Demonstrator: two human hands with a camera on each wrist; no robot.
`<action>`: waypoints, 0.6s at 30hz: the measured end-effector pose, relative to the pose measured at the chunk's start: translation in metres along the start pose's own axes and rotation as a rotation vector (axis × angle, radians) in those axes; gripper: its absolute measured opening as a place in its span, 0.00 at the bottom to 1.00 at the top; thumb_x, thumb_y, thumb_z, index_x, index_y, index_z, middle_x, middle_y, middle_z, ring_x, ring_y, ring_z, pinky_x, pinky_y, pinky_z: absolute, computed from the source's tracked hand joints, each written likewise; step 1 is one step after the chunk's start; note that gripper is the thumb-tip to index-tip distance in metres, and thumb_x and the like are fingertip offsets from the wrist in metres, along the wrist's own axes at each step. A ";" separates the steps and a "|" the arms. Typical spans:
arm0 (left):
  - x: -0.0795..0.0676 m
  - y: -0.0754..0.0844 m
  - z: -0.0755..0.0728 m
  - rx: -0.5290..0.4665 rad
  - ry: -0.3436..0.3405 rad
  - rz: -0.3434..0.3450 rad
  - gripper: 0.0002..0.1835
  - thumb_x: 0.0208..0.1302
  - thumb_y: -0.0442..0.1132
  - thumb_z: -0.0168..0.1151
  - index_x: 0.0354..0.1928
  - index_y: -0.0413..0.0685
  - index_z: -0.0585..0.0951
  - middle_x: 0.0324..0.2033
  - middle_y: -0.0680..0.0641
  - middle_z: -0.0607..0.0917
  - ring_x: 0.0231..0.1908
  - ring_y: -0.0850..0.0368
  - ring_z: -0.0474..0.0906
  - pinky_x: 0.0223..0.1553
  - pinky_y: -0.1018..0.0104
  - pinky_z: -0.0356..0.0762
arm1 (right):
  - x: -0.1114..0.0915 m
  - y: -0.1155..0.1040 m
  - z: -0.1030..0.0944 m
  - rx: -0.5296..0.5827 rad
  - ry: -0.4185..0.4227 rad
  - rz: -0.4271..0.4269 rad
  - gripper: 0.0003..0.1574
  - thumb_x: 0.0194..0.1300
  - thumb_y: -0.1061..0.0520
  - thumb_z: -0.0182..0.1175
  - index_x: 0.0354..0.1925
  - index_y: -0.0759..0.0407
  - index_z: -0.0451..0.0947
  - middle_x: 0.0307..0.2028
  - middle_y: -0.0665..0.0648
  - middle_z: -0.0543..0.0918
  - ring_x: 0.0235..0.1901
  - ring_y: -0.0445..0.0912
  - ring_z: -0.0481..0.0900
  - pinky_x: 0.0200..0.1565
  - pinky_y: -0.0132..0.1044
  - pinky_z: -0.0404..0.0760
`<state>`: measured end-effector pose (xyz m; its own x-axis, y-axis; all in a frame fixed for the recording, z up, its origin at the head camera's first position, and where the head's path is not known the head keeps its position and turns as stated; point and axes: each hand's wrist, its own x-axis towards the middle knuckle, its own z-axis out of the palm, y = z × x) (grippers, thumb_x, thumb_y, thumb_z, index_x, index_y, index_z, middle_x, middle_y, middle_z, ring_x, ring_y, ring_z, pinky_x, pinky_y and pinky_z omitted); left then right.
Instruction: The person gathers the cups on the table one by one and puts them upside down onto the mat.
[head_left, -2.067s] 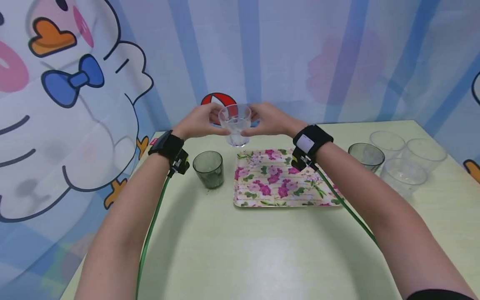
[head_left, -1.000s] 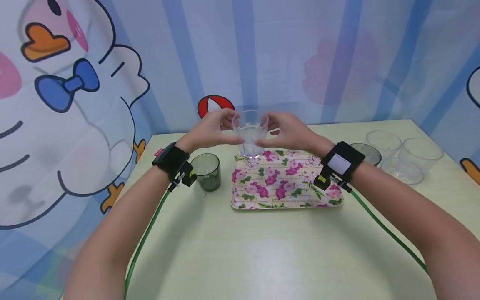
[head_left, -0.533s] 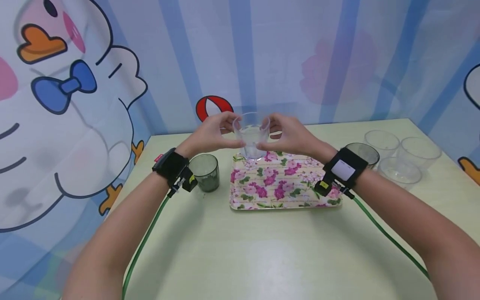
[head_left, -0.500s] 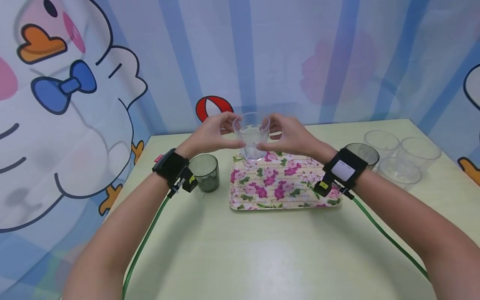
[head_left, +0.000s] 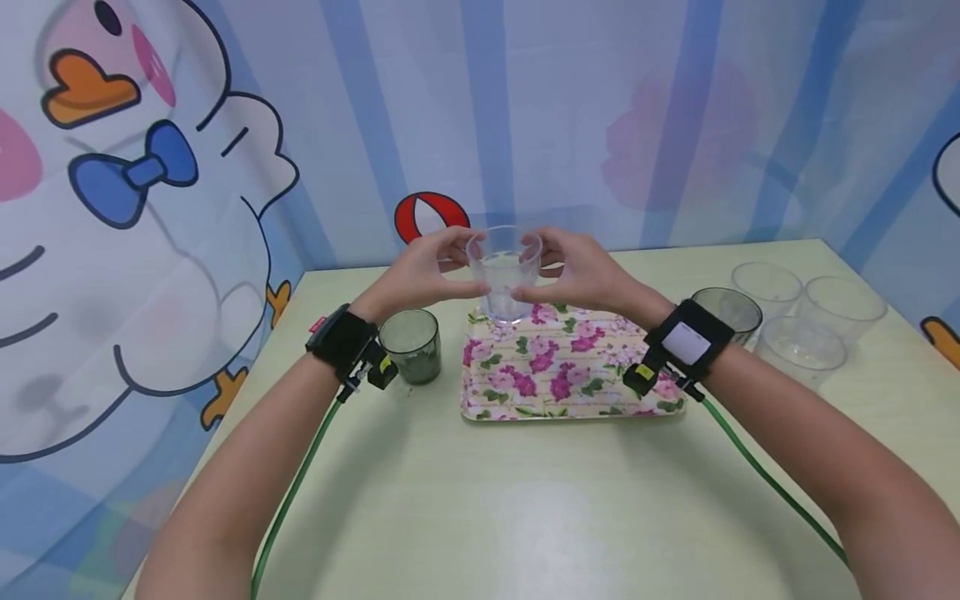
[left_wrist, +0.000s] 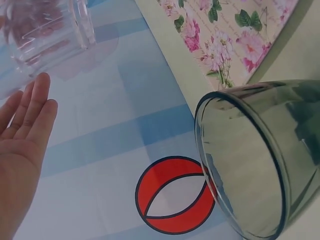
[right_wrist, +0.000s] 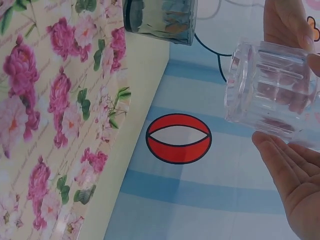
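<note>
Pink flowers pattern the tray (head_left: 562,379), which lies on the pale table (head_left: 525,500). At its far left corner a clear cup (head_left: 504,277) is held upright, raised off the surface. The left hand (head_left: 423,271) grips one side, thumb at the near wall and fingers behind; the right hand (head_left: 583,268) clasps the opposite side likewise, though the transparent wall makes the exact fingertip contact hard to tell. A smoky green glass (head_left: 412,350) stands just left of the tray. Beyond the tray's right side, a dark-tinted cup (head_left: 731,312) stands near three clear cups (head_left: 801,354), partly behind the right wristband (head_left: 688,337).
</note>
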<state>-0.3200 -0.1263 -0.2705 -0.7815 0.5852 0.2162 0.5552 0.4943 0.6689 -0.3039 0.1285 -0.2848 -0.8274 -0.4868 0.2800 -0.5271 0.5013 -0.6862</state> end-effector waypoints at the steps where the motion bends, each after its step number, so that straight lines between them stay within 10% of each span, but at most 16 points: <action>1: 0.000 -0.001 0.001 -0.002 0.001 -0.003 0.36 0.56 0.50 0.69 0.66 0.58 0.68 0.52 0.52 0.77 0.53 0.60 0.75 0.63 0.64 0.75 | 0.000 0.000 0.000 -0.002 0.004 -0.003 0.44 0.55 0.49 0.70 0.64 0.63 0.65 0.52 0.61 0.79 0.54 0.54 0.80 0.59 0.47 0.81; 18: -0.006 0.010 0.035 -0.255 0.105 -0.051 0.51 0.55 0.39 0.70 0.74 0.55 0.48 0.68 0.44 0.63 0.67 0.48 0.67 0.71 0.54 0.66 | 0.002 -0.009 -0.006 -0.031 0.083 0.004 0.40 0.53 0.46 0.71 0.60 0.59 0.69 0.49 0.58 0.81 0.50 0.50 0.83 0.55 0.43 0.83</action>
<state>-0.2998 -0.1031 -0.2902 -0.8390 0.4875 0.2415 0.4355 0.3359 0.8351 -0.3022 0.1269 -0.2742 -0.8421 -0.4241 0.3330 -0.5284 0.5257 -0.6666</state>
